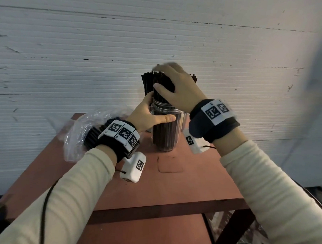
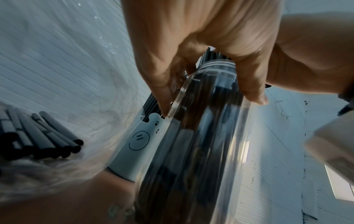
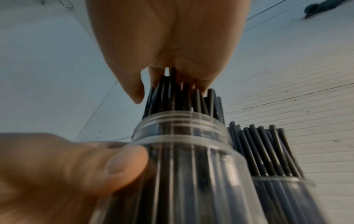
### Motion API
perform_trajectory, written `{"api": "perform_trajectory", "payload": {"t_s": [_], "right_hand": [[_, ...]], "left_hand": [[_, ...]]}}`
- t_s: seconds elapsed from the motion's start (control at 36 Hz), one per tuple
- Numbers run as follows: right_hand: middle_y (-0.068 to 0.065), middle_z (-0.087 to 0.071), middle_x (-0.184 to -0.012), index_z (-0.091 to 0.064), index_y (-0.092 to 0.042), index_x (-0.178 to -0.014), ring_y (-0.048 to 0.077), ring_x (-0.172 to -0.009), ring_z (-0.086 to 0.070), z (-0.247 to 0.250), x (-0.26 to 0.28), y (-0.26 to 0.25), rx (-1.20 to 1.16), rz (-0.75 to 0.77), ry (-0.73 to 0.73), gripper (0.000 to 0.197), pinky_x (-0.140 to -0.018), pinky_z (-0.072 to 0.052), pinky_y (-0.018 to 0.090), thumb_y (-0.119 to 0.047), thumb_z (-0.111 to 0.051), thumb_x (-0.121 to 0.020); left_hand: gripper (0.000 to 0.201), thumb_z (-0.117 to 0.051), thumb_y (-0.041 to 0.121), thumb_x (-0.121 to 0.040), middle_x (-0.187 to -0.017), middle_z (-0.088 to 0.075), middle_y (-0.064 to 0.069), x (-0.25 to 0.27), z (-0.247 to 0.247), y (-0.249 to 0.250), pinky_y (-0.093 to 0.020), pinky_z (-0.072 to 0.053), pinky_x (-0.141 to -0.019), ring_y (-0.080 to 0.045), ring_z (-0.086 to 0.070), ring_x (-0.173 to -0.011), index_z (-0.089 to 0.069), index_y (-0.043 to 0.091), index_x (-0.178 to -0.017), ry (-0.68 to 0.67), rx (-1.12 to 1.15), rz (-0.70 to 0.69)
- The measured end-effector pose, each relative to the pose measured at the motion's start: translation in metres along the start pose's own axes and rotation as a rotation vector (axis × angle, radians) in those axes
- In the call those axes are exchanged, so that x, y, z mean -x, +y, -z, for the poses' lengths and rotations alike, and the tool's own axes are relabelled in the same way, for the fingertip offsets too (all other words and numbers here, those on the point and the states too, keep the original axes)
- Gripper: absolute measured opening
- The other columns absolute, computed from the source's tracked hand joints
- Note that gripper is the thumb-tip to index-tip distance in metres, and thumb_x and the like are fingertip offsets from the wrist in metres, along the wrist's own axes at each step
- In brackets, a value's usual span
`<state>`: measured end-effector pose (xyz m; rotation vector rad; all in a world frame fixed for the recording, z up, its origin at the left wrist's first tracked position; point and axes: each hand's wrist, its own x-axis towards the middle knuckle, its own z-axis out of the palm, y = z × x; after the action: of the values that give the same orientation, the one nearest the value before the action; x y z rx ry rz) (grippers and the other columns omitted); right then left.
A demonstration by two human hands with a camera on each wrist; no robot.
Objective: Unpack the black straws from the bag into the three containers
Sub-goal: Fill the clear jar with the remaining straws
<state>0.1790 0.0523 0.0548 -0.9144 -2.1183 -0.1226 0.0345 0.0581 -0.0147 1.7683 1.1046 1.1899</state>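
Note:
A clear jar (image 1: 166, 132) packed with black straws (image 1: 163, 85) stands on the red-brown table (image 1: 177, 185). My left hand (image 1: 148, 113) grips the jar just below its threaded rim, thumb across the front. My right hand (image 1: 173, 79) is curled over the straws' upper ends, thumb on one side and fingers on the other. The right wrist view shows the fingers (image 3: 182, 75) among the straw tips (image 3: 172, 98) above the jar (image 3: 182, 151), with the left thumb (image 3: 118, 163) on the wall. A crumpled clear bag (image 1: 79, 129) at left holds more straws (image 2: 38, 144).
A white container (image 2: 138, 145) with a smiley face, filled with straws, stands behind the jar on the left. A second clear container (image 3: 277, 194) of straws stands behind on the right. A white ribbed wall (image 1: 153, 39) runs right behind the table.

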Motion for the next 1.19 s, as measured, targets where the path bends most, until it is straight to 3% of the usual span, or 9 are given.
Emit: {"api": "perform_trajectory", "payload": {"t_s": [0.08, 0.19, 0.42, 0.53, 0.64, 0.81, 1.0, 1.08, 1.19], "right_hand": [[0.004, -0.031, -0.153, -0.037, -0.014, -0.146, 0.020, -0.139, -0.034, 0.003, -0.003, -0.003, 0.016, 0.070, -0.001, 0.053, -0.113, -0.028, 0.028, -0.020, -0.051, -0.095], [0.004, -0.052, -0.137, -0.051, -0.012, -0.136, 0.019, -0.126, -0.049, 0.002, -0.002, 0.000, 0.100, 0.020, -0.090, 0.039, -0.107, -0.039, 0.035, -0.025, -0.042, -0.100], [0.002, -0.040, -0.151, -0.040, -0.013, -0.145, 0.015, -0.138, -0.037, 0.003, 0.011, -0.001, 0.094, 0.026, 0.007, 0.048, -0.111, -0.024, 0.019, -0.029, -0.044, -0.100], [0.004, -0.045, -0.147, -0.044, -0.013, -0.143, 0.017, -0.136, -0.041, 0.000, 0.015, -0.003, 0.128, 0.046, -0.074, 0.045, -0.112, -0.030, 0.025, -0.027, -0.042, -0.101], [0.003, -0.049, -0.143, -0.048, -0.014, -0.140, 0.017, -0.132, -0.045, 0.001, 0.014, -0.005, 0.143, 0.035, -0.091, 0.044, -0.109, -0.033, 0.025, -0.029, -0.044, -0.100], [0.002, -0.043, -0.147, -0.046, -0.014, -0.141, 0.017, -0.137, -0.038, 0.004, 0.009, -0.016, 0.039, 0.038, 0.010, 0.046, -0.113, -0.028, 0.027, -0.030, -0.048, -0.098], [0.002, -0.054, -0.097, -0.061, -0.006, -0.101, 0.014, -0.086, -0.052, -0.010, 0.009, -0.044, -0.099, 0.106, 0.210, 0.018, -0.079, -0.042, 0.022, -0.019, -0.055, -0.090], [0.004, -0.059, -0.082, -0.061, -0.006, -0.085, 0.016, -0.072, -0.053, -0.026, 0.012, -0.057, -0.153, 0.059, 0.096, 0.010, -0.068, -0.045, 0.026, -0.013, -0.055, -0.088], [0.003, -0.068, -0.090, -0.069, -0.009, -0.094, 0.017, -0.082, -0.060, -0.056, 0.016, -0.071, -0.145, -0.092, -0.255, 0.017, -0.077, -0.049, 0.030, -0.021, -0.056, -0.091]], "left_hand": [[0.086, -0.086, 0.019, -0.071, -0.120, -0.059, 0.016, 0.001, -0.001, 0.001, -0.011, -0.047, -0.087, 0.003, -0.057, -0.111, -0.037, 0.018, -0.142, 0.008, -0.008, 0.002], [0.082, -0.085, 0.015, -0.072, -0.115, -0.059, 0.018, 0.002, -0.001, 0.002, -0.003, -0.046, -0.079, 0.007, -0.057, -0.105, -0.039, 0.018, -0.140, 0.014, -0.004, -0.006], [0.083, -0.084, 0.015, -0.072, -0.118, -0.060, 0.016, 0.003, -0.003, 0.002, -0.009, -0.048, -0.084, 0.008, -0.059, -0.106, -0.038, 0.020, -0.141, 0.006, 0.037, 0.004], [0.082, -0.085, 0.020, -0.072, -0.122, -0.062, 0.008, 0.003, -0.003, 0.004, -0.021, -0.048, -0.096, -0.002, -0.060, -0.112, -0.039, 0.018, -0.140, -0.010, 0.020, 0.008], [0.081, -0.082, 0.016, -0.076, -0.122, -0.061, 0.009, 0.006, -0.005, 0.008, -0.009, -0.048, -0.088, 0.007, -0.059, -0.107, -0.035, 0.017, -0.143, -0.015, 0.037, 0.008], [0.117, -0.086, 0.044, -0.064, -0.149, -0.038, 0.011, 0.019, 0.004, 0.011, -0.027, -0.032, -0.113, -0.001, -0.039, -0.134, -0.014, 0.024, -0.154, -0.056, -0.032, 0.039], [0.046, -0.060, 0.010, -0.087, -0.124, -0.060, 0.007, 0.052, 0.051, 0.022, -0.018, -0.046, -0.092, -0.008, -0.059, -0.110, -0.055, 0.026, -0.130, 0.275, -0.273, -0.005], [0.035, -0.053, 0.004, -0.084, -0.106, -0.066, 0.012, 0.066, 0.077, 0.028, -0.009, -0.045, -0.071, 0.004, -0.060, -0.083, -0.067, 0.024, -0.109, 0.415, -0.303, -0.051], [0.029, -0.057, 0.010, -0.081, -0.103, -0.067, 0.014, 0.083, 0.106, 0.026, -0.027, -0.052, -0.085, -0.006, -0.063, -0.094, -0.067, 0.033, -0.096, 0.453, -0.390, -0.064]]}}
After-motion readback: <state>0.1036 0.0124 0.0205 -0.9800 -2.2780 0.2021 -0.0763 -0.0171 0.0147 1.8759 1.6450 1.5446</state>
